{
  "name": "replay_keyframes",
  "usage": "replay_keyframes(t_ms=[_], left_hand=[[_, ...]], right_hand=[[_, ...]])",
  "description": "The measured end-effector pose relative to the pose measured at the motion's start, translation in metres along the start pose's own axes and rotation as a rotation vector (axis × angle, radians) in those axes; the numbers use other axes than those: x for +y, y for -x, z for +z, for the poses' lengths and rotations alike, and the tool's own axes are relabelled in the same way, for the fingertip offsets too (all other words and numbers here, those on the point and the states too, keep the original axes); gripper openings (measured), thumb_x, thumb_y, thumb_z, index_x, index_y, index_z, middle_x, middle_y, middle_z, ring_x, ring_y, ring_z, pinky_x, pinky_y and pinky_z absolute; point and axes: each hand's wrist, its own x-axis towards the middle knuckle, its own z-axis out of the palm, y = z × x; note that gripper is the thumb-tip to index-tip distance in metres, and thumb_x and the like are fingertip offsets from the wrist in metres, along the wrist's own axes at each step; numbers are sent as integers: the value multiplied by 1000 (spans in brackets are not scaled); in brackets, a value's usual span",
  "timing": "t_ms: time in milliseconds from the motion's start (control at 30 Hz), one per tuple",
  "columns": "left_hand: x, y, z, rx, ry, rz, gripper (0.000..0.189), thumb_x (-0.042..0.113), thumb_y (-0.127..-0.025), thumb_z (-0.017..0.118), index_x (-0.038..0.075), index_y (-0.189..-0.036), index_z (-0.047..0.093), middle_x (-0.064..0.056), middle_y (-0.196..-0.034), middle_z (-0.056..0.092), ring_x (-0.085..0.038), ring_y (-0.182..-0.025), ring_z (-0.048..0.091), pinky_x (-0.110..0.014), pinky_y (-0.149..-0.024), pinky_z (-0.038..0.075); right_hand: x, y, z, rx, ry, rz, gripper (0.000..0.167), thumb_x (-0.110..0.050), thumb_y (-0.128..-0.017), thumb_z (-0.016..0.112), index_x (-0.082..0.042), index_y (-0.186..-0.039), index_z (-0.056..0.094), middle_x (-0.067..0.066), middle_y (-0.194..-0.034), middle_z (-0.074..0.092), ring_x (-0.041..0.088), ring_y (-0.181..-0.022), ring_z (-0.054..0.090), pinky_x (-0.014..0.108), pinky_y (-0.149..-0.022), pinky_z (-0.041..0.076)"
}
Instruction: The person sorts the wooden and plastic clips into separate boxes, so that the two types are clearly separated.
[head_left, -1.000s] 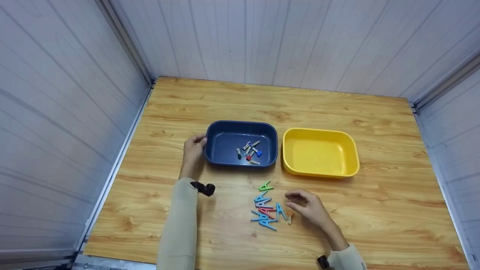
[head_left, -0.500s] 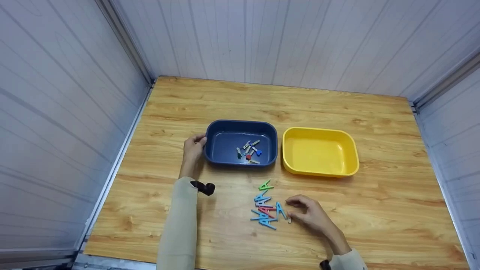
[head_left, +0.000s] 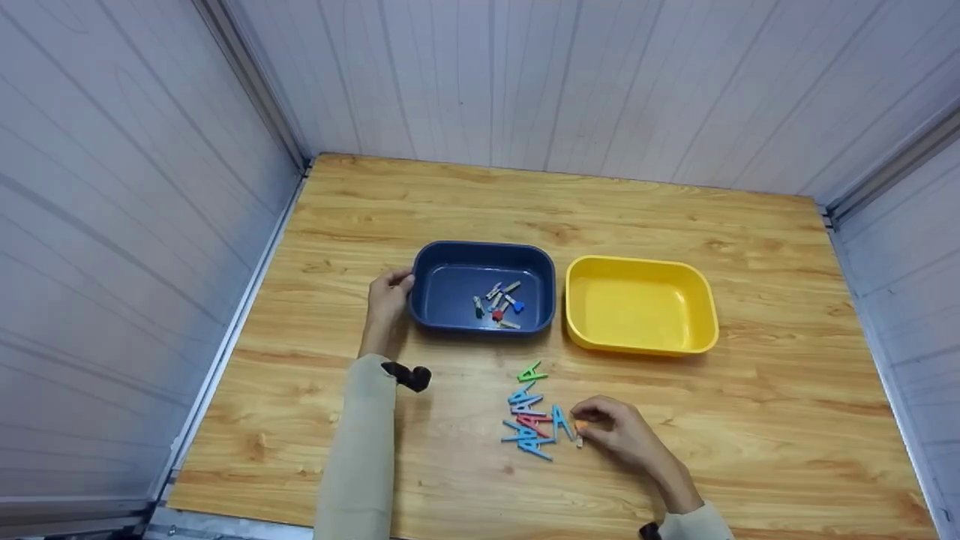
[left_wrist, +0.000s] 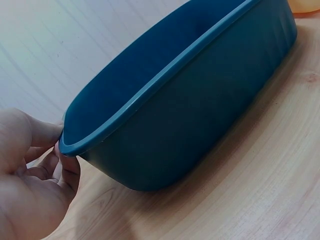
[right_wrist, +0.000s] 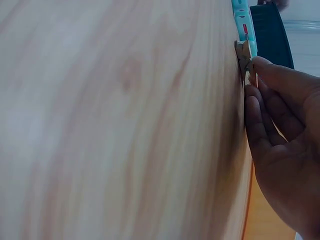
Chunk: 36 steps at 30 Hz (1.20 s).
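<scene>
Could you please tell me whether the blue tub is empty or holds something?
The blue tub holds some things: in the head view, several small clips lie on its floor, much of which is bare.

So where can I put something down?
Bare table lies behind the blue bin and yellow bin, and left of the left hand. The yellow bin is empty. Clothespins crowd the table left of the right hand.

Your beige-sleeved left forearm (head_left: 356, 457) near-upright at lower left, your bare left hand (head_left: 387, 297) curled in a pinch left of centre, your beige-sleeved right forearm (head_left: 694, 521) slanted at lower right, your bare right hand (head_left: 615, 429) likewise pinching
</scene>
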Motion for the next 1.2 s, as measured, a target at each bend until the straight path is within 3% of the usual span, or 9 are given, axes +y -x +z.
replay_keyframes(t_ms=[200, 433, 800, 1033, 1200], left_hand=[[-1, -1, 0, -8, 31, -23, 28, 9, -96, 53, -4, -121, 60, -16, -116, 59, -21, -105, 53, -30, -92, 44], [-2, -2, 0, -4, 30, -29, 28, 9, -96, 54, -3, -121, 61, -16, -115, 60, -22, -105, 53, -30, -93, 44], [-4, -2, 1, -3, 52, -20, 30, 9, -96, 53, -5, -122, 60, -18, -118, 59, -23, -107, 53, -30, -95, 43], [-4, -1, 2, 9, 45, -1, 30, 8, -96, 53, -7, -121, 59, -18, -113, 60, -22, -104, 54, -28, -91, 44], [-3, -2, 3, 15, 85, -22, 28, 7, -96, 54, -7, -119, 60, -14, -107, 59, -20, -100, 53, -26, -87, 43]], right_hand=[[-25, 0, -7, -31, -14, 44, 17, -4, -86, 68, -2, -104, 68, 11, -103, 69, 27, -95, 66, 31, -84, 53], [11, -2, 0, 5, 1, 10, 15, -17, -87, 70, -16, -102, 70, -5, -101, 70, 7, -90, 64, 23, -80, 52], [11, -1, 5, 92, 30, -17, 12, -14, -87, 70, -16, -99, 71, -7, -96, 71, 8, -86, 65, 22, -74, 53], [10, 0, 3, 63, 18, -15, 15, -12, -87, 69, -15, -101, 70, -5, -98, 70, 9, -90, 65, 22, -78, 53], [9, -1, 3, 60, 61, -10, 14, -13, -87, 69, -17, -100, 71, -8, -98, 70, 9, -90, 64, 23, -77, 52]])
